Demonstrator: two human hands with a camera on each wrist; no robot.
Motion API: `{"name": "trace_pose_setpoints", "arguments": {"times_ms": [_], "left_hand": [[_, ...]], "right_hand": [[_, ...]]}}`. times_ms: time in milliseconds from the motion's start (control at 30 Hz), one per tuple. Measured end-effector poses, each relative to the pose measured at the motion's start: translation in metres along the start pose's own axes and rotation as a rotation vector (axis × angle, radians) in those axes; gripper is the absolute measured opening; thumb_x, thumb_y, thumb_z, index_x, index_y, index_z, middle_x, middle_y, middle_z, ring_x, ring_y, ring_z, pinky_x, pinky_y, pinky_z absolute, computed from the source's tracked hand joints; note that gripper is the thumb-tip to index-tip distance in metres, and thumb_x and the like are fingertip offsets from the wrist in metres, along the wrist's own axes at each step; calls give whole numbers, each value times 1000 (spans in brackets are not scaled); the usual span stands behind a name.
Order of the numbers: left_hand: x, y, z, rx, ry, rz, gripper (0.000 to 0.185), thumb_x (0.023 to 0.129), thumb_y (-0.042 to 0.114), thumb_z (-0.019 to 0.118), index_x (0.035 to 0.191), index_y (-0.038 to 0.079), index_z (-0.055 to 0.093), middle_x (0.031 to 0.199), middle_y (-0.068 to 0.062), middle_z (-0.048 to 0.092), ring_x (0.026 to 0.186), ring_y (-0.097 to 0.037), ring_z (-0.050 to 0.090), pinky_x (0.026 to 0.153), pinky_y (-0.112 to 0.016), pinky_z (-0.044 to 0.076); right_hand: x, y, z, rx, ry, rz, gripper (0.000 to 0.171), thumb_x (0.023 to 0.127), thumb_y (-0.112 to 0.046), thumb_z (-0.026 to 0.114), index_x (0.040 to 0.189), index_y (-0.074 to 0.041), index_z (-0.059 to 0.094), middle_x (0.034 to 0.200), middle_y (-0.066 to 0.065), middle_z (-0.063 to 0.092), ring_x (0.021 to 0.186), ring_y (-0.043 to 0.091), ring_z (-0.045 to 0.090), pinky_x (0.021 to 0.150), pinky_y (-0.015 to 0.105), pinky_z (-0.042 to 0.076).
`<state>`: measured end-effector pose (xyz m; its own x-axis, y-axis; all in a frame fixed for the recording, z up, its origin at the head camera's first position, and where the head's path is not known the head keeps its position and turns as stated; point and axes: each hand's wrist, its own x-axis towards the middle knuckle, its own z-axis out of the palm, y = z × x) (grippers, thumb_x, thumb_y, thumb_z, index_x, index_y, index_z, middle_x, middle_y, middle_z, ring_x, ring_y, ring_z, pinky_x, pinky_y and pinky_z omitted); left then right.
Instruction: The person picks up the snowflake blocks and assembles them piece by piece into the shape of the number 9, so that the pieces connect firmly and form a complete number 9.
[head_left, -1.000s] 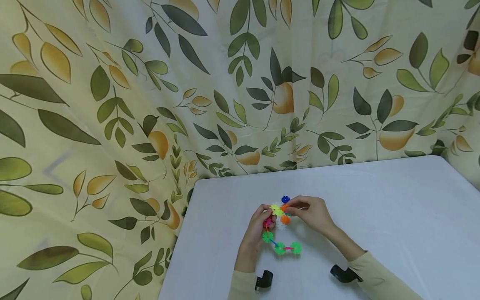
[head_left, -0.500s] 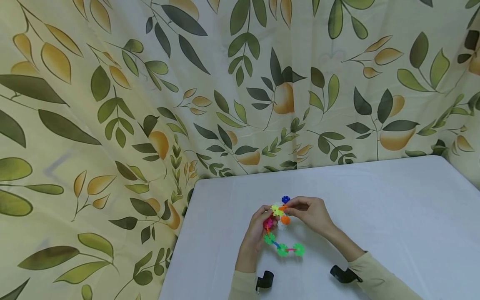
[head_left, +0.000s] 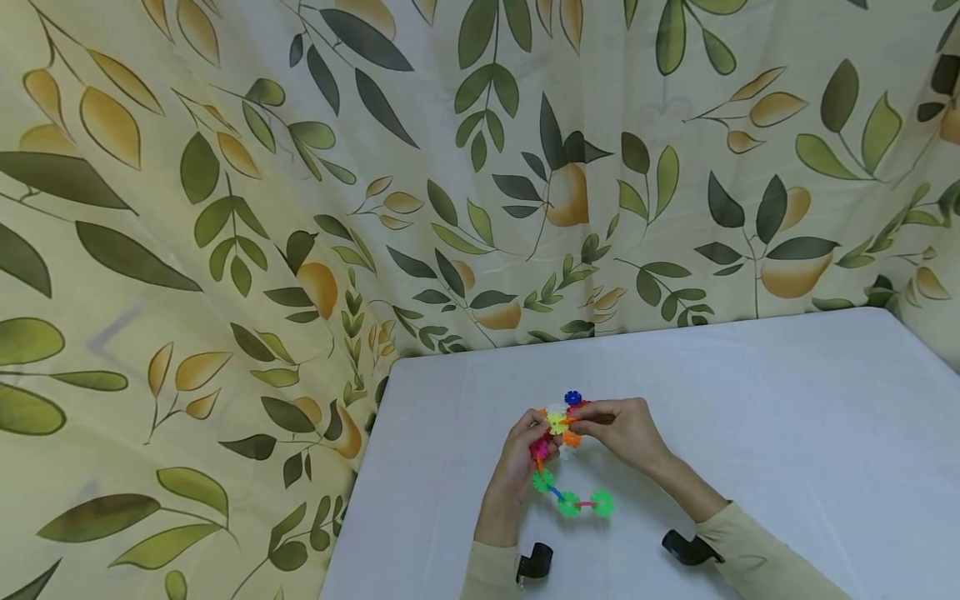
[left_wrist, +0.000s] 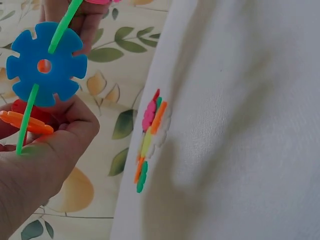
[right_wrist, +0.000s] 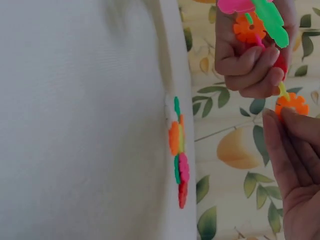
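My left hand [head_left: 516,458] grips a chain of notched plastic snowflake discs. Below it hang linked green discs [head_left: 568,504], joined by discs seen edge-on. A blue disc [left_wrist: 30,65] with green discs slotted into it fills the near part of the left wrist view. Between finger and thumb, my right hand [head_left: 626,429] pinches an orange disc [right_wrist: 295,104], which meets a yellow disc edge [right_wrist: 283,91] at the left hand's fingertips. Red and pink discs are partly hidden by the left fingers. How deep the orange disc sits in the slot I cannot tell.
A small pile of loose discs [left_wrist: 148,137] in several colours lies on the white-covered table [head_left: 750,400], just beyond the hands. A leaf-patterned curtain [head_left: 450,167] hangs behind and to the left. Black wrist cameras [head_left: 688,547] are strapped to both sleeves.
The hanging green discs have swung slightly right and down. My left hand has shifted a little right. The right hand keeps its pinch and has barely moved.
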<state>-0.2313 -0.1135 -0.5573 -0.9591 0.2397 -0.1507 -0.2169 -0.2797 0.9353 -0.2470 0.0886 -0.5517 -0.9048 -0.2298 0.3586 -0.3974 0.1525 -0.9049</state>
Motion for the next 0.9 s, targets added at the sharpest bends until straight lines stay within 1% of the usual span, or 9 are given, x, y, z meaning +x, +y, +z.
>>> {"name": "trace_pose_setpoints", "arguments": {"times_ms": [100, 167, 333, 433, 500, 567, 733, 800, 900], "left_hand": [[1, 1, -2, -2, -9, 16, 13, 107, 13, 49, 94, 12, 54, 86, -11, 61, 71, -10, 56, 68, -21, 50], [2, 1, -3, 5, -8, 22, 13, 107, 13, 50, 95, 11, 54, 87, -12, 61, 71, -10, 55, 69, -21, 50], [2, 3, -6, 4, 17, 25, 10, 106, 9, 49, 96, 8, 54, 84, -8, 64, 73, -12, 57, 69, -21, 49], [2, 3, -8, 1, 34, 30, 10, 105, 5, 47, 99, 5, 55, 83, -7, 66, 72, -13, 58, 68, -21, 50], [3, 2, -9, 10, 42, 34, 10, 104, 4, 46, 100, 3, 55, 82, -8, 66, 70, -13, 58, 66, -20, 49], [3, 2, -11, 17, 46, 34, 11, 105, 4, 45, 101, 3, 55, 82, -8, 67, 70, -12, 58, 66, -20, 49], [2, 3, -11, 15, 59, 14, 10, 105, 6, 44, 101, 5, 53, 83, -8, 64, 70, -12, 56, 66, -21, 49], [2, 3, -10, 15, 65, 1, 9, 105, 8, 45, 103, 5, 53, 83, -7, 62, 70, -12, 55, 67, -21, 49], [1, 3, -9, 28, 53, -17, 10, 105, 14, 49, 107, 5, 54, 84, -6, 60, 70, -11, 54, 67, -23, 49]], "right_hand": [[1, -1, 0, -25, 9, -53, 14, 83, -4, 86, 96, -11, 84, 95, 6, 80, 83, 17, 78, 71, 24, 61], [2, -2, 1, -61, 8, -70, 16, 83, -4, 86, 98, -10, 84, 95, 5, 80, 83, 16, 78, 71, 23, 60], [4, 1, 1, -159, -23, -27, 23, 82, -2, 86, 104, -7, 82, 100, 8, 79, 85, 13, 77, 73, 22, 60], [7, 6, 1, -237, -56, 8, 23, 83, -1, 86, 105, -5, 81, 100, 10, 79, 85, 15, 76, 75, 23, 60], [10, 10, 1, -301, -92, 23, 21, 84, -1, 86, 104, -4, 81, 100, 10, 78, 83, 16, 75, 74, 25, 61], [13, 14, 1, -362, -151, 28, 21, 83, -2, 86, 104, -3, 80, 100, 10, 78, 82, 18, 74, 75, 29, 61], [17, 24, 5, -483, -295, 75, 28, 82, -7, 88, 108, -5, 78, 102, 7, 75, 83, 16, 68, 78, 37, 61], [17, 27, 7, -520, -324, 99, 28, 83, -9, 88, 109, -6, 78, 102, 4, 73, 84, 16, 65, 79, 39, 59], [17, 31, 10, -577, -328, 101, 23, 84, -10, 86, 106, -9, 78, 100, 2, 70, 86, 17, 62, 81, 43, 58]]}}
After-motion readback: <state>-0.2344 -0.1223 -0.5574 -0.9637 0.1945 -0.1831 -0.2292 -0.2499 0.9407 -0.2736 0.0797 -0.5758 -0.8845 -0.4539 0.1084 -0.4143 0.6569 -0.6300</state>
